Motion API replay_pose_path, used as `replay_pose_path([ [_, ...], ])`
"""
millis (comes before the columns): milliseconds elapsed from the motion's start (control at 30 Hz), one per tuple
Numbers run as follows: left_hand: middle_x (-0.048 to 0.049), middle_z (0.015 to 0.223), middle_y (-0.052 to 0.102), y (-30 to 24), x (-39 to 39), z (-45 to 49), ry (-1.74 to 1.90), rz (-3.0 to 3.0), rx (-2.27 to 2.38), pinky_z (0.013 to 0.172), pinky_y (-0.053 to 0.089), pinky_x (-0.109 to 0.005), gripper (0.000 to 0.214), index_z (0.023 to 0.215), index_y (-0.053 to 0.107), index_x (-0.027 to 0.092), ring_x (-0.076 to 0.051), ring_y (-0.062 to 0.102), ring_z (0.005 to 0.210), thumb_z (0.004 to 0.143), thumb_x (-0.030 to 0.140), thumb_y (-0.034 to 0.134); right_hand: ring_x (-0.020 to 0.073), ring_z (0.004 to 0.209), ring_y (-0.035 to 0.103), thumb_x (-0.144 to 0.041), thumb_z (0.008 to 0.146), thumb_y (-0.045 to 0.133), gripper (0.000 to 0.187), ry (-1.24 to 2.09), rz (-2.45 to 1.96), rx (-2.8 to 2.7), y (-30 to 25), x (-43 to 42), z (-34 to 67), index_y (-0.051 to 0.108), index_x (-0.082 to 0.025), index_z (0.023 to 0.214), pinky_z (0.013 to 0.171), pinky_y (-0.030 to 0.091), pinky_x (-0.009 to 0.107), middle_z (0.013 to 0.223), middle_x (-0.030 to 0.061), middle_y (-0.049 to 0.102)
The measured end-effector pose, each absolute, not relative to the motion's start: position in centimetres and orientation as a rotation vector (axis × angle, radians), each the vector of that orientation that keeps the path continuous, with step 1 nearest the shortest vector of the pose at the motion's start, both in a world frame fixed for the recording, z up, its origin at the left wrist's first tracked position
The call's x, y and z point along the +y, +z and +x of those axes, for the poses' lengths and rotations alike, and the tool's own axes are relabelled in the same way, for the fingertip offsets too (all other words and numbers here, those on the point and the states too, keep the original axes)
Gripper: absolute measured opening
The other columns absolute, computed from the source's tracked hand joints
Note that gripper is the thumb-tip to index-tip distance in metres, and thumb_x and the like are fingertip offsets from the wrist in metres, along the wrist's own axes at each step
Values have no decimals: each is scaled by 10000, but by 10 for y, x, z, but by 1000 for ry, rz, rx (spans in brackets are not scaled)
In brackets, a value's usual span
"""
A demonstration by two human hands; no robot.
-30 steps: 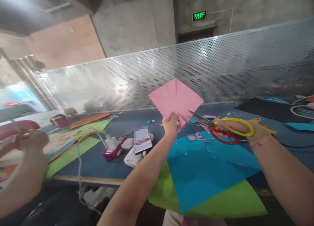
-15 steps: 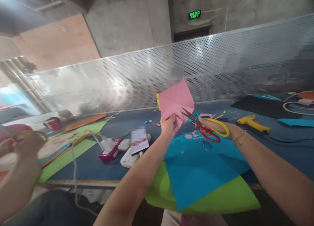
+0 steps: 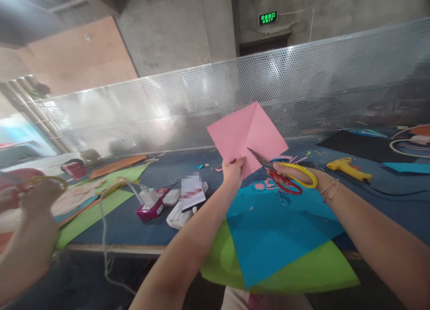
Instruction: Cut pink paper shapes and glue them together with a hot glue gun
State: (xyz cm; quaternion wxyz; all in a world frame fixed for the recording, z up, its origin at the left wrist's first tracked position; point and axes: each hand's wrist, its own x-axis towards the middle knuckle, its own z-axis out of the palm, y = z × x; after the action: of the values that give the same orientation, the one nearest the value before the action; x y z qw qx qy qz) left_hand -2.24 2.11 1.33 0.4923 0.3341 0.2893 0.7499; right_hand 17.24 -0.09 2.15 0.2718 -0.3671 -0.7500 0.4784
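Note:
My left hand (image 3: 232,172) pinches the lower edge of a pink sheet of paper (image 3: 247,133), which is raised above the table and shows a crease running down from its top corner. In my right hand (image 3: 280,171) is a pair of scissors (image 3: 295,174) with one yellow and one red handle loop. Their blades point up and left, and the tip lies in front of the lower middle of the pink paper. Whether the blades touch the paper I cannot tell. Below both hands lies a blue sheet (image 3: 278,234) over a green sheet (image 3: 322,269), with pink scraps (image 3: 260,185) on top.
A yellow glue gun (image 3: 349,169) lies to the right, near a black sheet (image 3: 352,144). On the left are a purple power strip (image 3: 152,207), a phone (image 3: 193,191) and green paper (image 3: 97,216). Another person's hand (image 3: 38,195) holds scissors at far left. A perforated metal screen (image 3: 151,113) stands behind.
The pink paper has spread out from a bent shape into a flatter, wider sheet. My right hand and the scissors have barely moved.

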Motion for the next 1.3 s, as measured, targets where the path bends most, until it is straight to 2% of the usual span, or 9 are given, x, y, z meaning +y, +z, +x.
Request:
replay_pose_path([
  [100,-55,747,664,12,20,-20,1784,862,702,731,502,-339,381,824,609,138,-182,638,738,471,96,745,111,545,446,-541,837,394,382,1249,-976,-1981,21,0,169,507,-180,789,582,397,268,621,-12,511],
  [233,-75,772,673,12,17,-18,1777,866,742,732,508,-339,368,826,618,125,-188,639,751,484,127,752,91,481,432,-578,815,402,425,1152,-992,-1941,20,-3,155,441,-187,652,526,374,245,547,-27,487],
  [400,-72,754,676,16,15,-19,1742,840,751,715,516,-329,341,811,620,119,-188,645,745,497,122,750,79,450,430,-539,712,572,388,1131,-981,-1839,17,-3,138,451,-187,603,472,342,223,494,-45,475],
  [533,-72,753,678,17,16,-21,1765,828,773,729,514,-333,354,803,627,116,-186,646,735,476,119,764,75,430,413,-458,657,660,329,1308,-937,-1767,11,5,137,476,-187,619,439,332,224,499,-49,479],
  [700,-72,744,674,16,18,-21,1750,816,726,717,520,-334,338,782,630,112,-178,642,704,470,114,759,141,603,570,-345,604,715,247,1552,-888,-1703,2,15,144,566,-201,738,531,438,251,672,3,613],
  [900,-79,767,674,14,19,-22,1728,924,791,701,515,-336,309,758,627,111,-182,638,705,476,129,753,178,782,621,-263,607,719,341,1582,-866,-1671,2,14,147,580,-217,915,634,487,271,839,23,661],
  [1033,-92,794,679,12,22,-21,1720,945,784,736,508,-368,333,774,625,114,-206,642,758,471,143,759,139,688,596,-324,641,710,296,1503,-856,-1661,6,6,143,588,-187,873,601,469,250,749,13,636],
  [1167,-90,793,682,11,22,-21,1720,933,766,762,498,-380,343,764,624,115,-207,640,765,454,144,767,93,510,513,-388,669,686,259,1391,-872,-1698,6,0,137,584,-176,779,479,398,219,579,-25,553],
  [1300,-79,758,678,12,21,-21,1715,943,756,754,496,-367,329,757,624,117,-205,637,768,459,145,762,93,428,464,-475,714,609,310,1219,-953,-1712,5,0,132,553,-178,648,421,359,227,490,-19,520],
])
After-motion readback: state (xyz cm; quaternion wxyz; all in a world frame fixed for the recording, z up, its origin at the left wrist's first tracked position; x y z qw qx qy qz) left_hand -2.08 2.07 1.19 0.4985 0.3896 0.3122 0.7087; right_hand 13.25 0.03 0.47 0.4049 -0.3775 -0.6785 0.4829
